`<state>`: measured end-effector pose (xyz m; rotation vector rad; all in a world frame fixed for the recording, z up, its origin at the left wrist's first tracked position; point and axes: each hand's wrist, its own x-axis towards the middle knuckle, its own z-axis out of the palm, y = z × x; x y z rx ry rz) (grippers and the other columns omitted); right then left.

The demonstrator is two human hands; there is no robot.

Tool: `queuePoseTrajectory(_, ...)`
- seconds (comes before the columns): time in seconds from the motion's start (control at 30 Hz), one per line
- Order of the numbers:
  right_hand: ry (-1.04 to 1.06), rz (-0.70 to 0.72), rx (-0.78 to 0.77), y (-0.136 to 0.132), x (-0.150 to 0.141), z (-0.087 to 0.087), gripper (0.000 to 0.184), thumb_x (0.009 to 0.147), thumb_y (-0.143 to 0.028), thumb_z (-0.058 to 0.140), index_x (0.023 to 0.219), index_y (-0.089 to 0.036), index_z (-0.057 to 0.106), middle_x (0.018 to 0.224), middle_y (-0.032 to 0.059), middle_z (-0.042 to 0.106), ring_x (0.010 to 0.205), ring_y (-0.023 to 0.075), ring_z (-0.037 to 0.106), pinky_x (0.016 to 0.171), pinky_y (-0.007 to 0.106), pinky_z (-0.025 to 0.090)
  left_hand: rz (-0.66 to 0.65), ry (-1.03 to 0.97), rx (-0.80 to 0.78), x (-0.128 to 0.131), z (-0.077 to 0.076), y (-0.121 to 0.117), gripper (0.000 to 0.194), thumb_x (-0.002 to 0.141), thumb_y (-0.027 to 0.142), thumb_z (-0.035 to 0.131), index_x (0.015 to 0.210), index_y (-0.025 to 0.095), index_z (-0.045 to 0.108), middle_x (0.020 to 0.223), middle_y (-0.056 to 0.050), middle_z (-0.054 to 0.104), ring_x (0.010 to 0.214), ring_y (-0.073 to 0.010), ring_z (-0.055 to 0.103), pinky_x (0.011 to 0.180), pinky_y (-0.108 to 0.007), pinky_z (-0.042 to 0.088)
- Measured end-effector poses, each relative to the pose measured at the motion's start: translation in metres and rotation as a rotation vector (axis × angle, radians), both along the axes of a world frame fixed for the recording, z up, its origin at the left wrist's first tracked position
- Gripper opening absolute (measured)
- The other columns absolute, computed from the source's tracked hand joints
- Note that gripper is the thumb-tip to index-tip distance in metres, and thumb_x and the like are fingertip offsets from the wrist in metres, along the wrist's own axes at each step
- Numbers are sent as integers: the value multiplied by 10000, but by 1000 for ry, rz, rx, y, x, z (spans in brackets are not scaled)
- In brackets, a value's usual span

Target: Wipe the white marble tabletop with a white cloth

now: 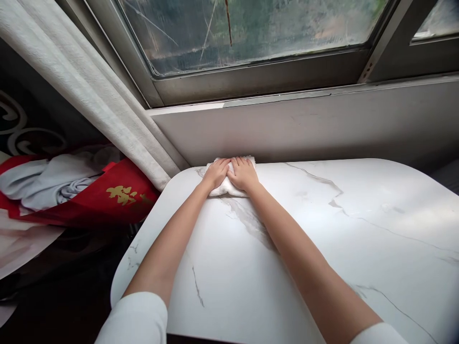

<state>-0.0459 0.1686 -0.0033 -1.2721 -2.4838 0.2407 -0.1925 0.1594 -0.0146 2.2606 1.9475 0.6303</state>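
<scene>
A folded white cloth [229,189] lies on the white marble-patterned table [229,267], at its far edge by the wall. My left hand [217,173] rests palm down on the cloth's left part, its fingers stretched out and pointing right and away. Beside it, my right hand [244,173] presses flat on the right part with fingers spread. The two hands touch or nearly touch at the thumbs. Both palms are hidden, and the cloth shows around and below them.
A sill and wall [287,124] rise behind the table, under a metal-framed window [258,33]. At the left hangs a pale curtain [82,81]. Below it, a red bag [122,191] with gold print holds grey clothes [64,177]. The table has rounded corners.
</scene>
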Motion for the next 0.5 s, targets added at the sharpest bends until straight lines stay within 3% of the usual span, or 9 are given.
queuePoseTrajectory(0.27,-27,33,31,-39,25,1,565,950,-330,318,1440,-51,355,1505,179,341,1404,259,257,1135,414,139,41,1,-17,28,4,-49,463,939,269,277,1345,150,465,1438,-96,455,1340,-228,369,1126,-425,260)
queuePoseTrajectory(0.5,-35,61,41,-118,61,1,586,952,-332,302,1453,-30,335,1505,196,330,1408,293,248,1145,446,146,30,15,-42,63,6,-133,482,947,283,256,1377,150,428,1469,-113,419,1373,-251,330,1140,-475,237)
